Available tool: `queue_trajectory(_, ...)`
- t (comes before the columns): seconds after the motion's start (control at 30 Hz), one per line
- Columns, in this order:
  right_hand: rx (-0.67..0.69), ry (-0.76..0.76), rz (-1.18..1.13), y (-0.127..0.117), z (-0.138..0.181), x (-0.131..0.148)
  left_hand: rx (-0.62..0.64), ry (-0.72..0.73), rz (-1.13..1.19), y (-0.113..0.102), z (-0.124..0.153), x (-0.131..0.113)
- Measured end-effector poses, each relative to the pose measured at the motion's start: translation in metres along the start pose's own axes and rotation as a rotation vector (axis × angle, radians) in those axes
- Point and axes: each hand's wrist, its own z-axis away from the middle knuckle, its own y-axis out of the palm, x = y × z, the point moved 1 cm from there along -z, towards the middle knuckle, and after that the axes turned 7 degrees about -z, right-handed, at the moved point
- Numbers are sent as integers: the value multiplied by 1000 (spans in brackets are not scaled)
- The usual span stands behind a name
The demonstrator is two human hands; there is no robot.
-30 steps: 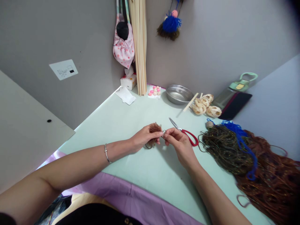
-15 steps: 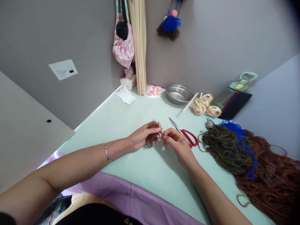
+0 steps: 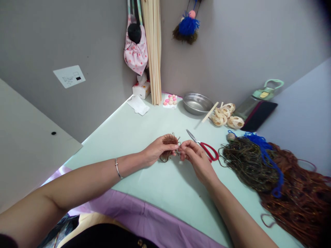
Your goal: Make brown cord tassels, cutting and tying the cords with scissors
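Note:
A small bundle of brown yarn (image 3: 169,139) is pinched in my left hand (image 3: 157,150), its loose ends fanning above and below the thumb. Close against it on the right, my right hand (image 3: 193,154) has thumb and fingers pressed together at a dark strand coming off the bundle. The fingertips of both hands almost meet. Just beyond my right hand lie scissors (image 3: 201,142) with red handles, blades pointing up and left. To the right spreads a heap of dark olive yarn (image 3: 241,162) beside reddish-brown yarn (image 3: 297,193), with blue yarn (image 3: 269,162) across them.
Along the back stand a metal bowl (image 3: 198,104), pink and cream beads (image 3: 170,100) on paper, coiled wood strips (image 3: 223,115), a bottle (image 3: 252,103) and a dark phone (image 3: 260,115). Long wooden strips (image 3: 153,51) lean in the corner by a tissue box (image 3: 141,90).
My right fingertips have come closer to the left hand's. The left thumb has shifted slightly lower, and more of the brown yarn bundle shows above it.

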Motion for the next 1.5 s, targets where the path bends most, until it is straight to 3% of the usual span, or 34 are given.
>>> queue_trajectory(0.17, -6, -58, 29, -1, 0, 3, 67, -19, -126, 2, 3, 3)
queue_trajectory(0.37, -84, -83, 43, -8, -1, 1, -62, -55, 16, 0, 1, 1)
queue_trajectory(0.5, -90, -58, 41, -8, -2, 0, -48, -47, 5, 0, 0, 0)
queue_trajectory(0.7, 12, -25, 146, -2, -1, 1, -40, -13, -38, 2, 1, 0)
queue_trajectory(0.9, -47, -45, 164, -3, -1, 3, -61, -18, -50, 2, 1, 0)
queue_trajectory(1.17, 29, -12, 199, 0, 0, 4, -40, -19, -40, 1, 1, 2)
queue_trajectory(1.5, -28, -52, 137, -1, 1, 5, 40, -76, -102, 1, 3, 4)
